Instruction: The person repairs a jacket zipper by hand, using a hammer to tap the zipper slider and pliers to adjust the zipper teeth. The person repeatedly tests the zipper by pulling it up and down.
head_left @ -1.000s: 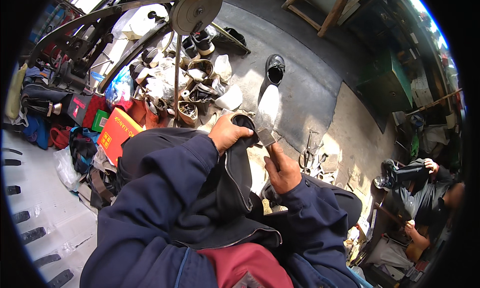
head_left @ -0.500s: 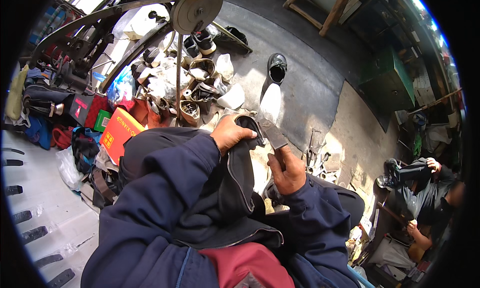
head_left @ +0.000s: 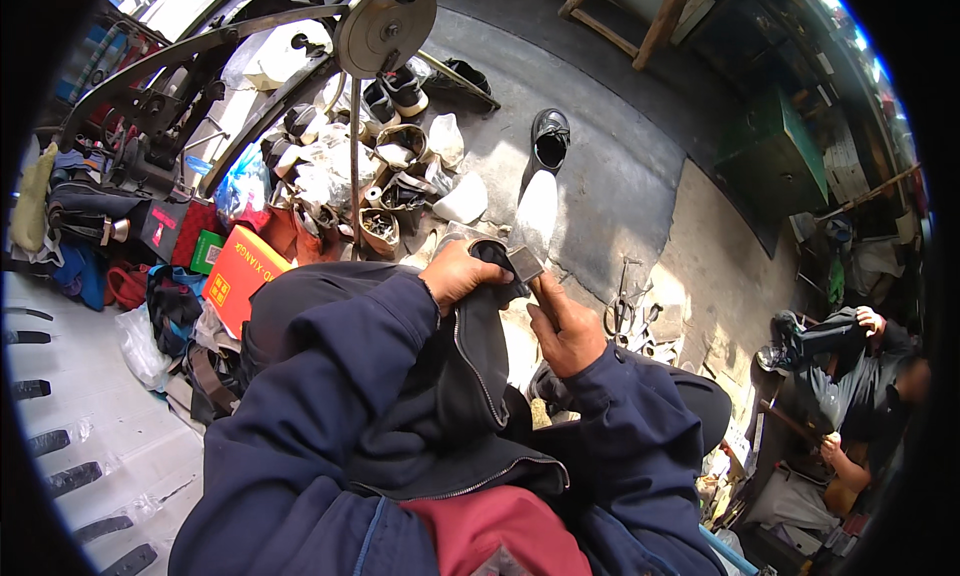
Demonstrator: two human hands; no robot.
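My left hand (head_left: 458, 279) is closed round a dark, rounded piece (head_left: 488, 253) with a curved rim; it looks like part of a shoe, but most of it is hidden by my fingers. In my right hand (head_left: 570, 326), fingers and thumb grip a flat, grey, rectangular tool (head_left: 526, 263). The tool's face lies at the right edge of the dark piece, seemingly touching it. Both hands are held above my lap, over the open black zip jacket (head_left: 420, 426).
A black shoe (head_left: 550, 139) stands on the floor ahead. Left are a machine wheel (head_left: 385, 28), a heap of shoes and bags (head_left: 330, 171), and an orange-red box (head_left: 243, 276). Scissors (head_left: 618, 314) lie right of my hands. Another person (head_left: 855, 396) sits far right.
My right hand has shifted slightly up and left, bringing the grey tool across to the dark piece's edge and turning it. My left hand has barely moved.
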